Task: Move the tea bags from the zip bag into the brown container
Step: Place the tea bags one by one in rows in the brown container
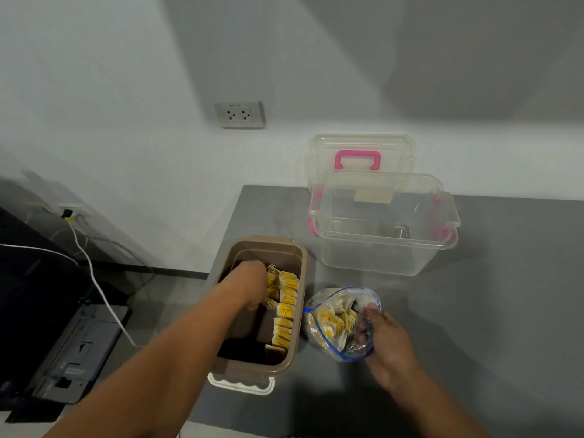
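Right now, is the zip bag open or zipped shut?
Open. The zip bag has its blue-edged mouth spread wide, with the right hand holding its rim and tea bags visible inside.

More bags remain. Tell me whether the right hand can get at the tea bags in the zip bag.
Probably yes: the right hand holds the zip bag at its open mouth; tea bags lie uncovered inside.

Left hand inside container; right hand apparently holds zip bag.

Grey counter holds brown container at left edge, zip bag just beside it, big clear box behind.
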A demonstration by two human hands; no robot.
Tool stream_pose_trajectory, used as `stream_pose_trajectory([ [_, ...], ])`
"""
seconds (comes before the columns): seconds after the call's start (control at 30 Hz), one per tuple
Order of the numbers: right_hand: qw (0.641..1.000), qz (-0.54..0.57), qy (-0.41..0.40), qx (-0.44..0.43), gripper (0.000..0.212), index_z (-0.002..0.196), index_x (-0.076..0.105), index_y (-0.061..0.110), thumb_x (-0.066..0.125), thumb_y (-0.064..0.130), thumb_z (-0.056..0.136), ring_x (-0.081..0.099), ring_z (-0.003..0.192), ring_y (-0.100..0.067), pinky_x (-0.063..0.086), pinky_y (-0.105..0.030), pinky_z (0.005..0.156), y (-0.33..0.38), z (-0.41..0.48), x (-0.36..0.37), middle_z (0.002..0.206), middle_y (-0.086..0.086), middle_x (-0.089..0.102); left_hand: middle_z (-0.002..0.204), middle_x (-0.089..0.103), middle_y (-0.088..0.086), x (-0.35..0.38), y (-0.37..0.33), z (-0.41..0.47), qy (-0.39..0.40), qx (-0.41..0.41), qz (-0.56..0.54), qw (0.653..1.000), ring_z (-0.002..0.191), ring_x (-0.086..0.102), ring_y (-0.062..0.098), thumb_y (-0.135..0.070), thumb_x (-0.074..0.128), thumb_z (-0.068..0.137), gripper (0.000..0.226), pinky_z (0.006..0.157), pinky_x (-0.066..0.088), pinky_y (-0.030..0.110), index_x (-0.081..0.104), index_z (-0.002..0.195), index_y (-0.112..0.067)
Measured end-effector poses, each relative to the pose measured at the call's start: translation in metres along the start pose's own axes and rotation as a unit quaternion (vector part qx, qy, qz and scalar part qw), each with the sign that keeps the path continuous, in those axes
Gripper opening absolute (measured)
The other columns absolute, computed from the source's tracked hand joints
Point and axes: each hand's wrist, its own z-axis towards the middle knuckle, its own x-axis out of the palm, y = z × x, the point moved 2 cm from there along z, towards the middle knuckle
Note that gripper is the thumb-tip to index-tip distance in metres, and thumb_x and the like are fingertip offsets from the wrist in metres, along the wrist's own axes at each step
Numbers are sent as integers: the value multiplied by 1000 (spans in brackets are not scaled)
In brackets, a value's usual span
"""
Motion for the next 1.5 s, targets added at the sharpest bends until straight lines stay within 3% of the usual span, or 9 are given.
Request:
stream_pose_trajectory([
  [0.23,1000,-1,28,-5,23,104,65,6,48,22,106,70,58,-15,54,-39,68,1,-4,-3,63,-1,70,110,70,9,-19,-16,-17,-68,13,83,994,103,67,21,-8,63,89,24,97,53,33,68,113,-6],
  [0.4,999,-9,38,0,23,109,67,6,49,21,105,74,89,-31,57,-49,83,5,-5,-9,87,-11,78,110,70,8,-14,-10,-22,-51,15,61,997,103,67,22,-11,61,93,28,97,53,34,66,120,-10],
  [0.5,999,-17,38,4,23,107,66,5,49,21,105,73,75,-25,57,-45,77,6,-5,-11,76,-7,76,111,70,7,-11,-7,-33,-54,20,36,998,103,66,21,-9,63,92,31,97,53,34,67,122,-13],
  [0.73,999,-41,34,-12,18,102,67,6,54,18,103,73,81,-27,57,-40,72,9,-1,-12,93,-14,77,92,70,-12,-27,-44,-86,-237,110,-286,922,85,63,-1,-21,66,92,7,86,52,20,69,97,-26],
  [0.83,999,-36,31,-18,18,101,67,2,55,15,102,72,65,-19,58,-32,58,8,1,-12,81,-12,75,88,69,-13,-23,-82,-106,-216,191,-328,899,82,64,-1,-19,65,92,9,79,51,14,70,96,-24],
  [1.03,998,21,65,5,31,118,64,-5,53,20,102,72,97,-35,59,-44,80,9,1,-17,111,-27,72,93,73,-1,28,-125,-99,-107,214,-211,948,86,68,13,-12,64,89,14,85,56,31,73,93,-23],
  [1.23,997,52,46,16,25,111,64,1,51,21,104,77,79,-28,62,-36,60,14,3,-23,97,-20,77,107,69,6,55,-132,-89,-63,160,-108,979,100,65,23,-28,66,90,24,88,54,32,70,109,-15],
  [1.4,998,23,49,16,30,117,65,1,52,24,104,75,90,-32,60,-45,82,12,1,-27,107,-22,75,112,68,7,66,-138,-82,-34,141,21,989,100,65,22,-33,71,86,36,91,55,33,67,118,-15],
  [1.5,998,-2,57,10,26,112,68,2,54,22,103,76,88,-28,61,-39,75,11,1,-29,103,-19,76,107,70,5,71,-137,-81,-57,142,6,988,96,67,21,-23,68,89,26,90,57,34,70,114,-17],
])
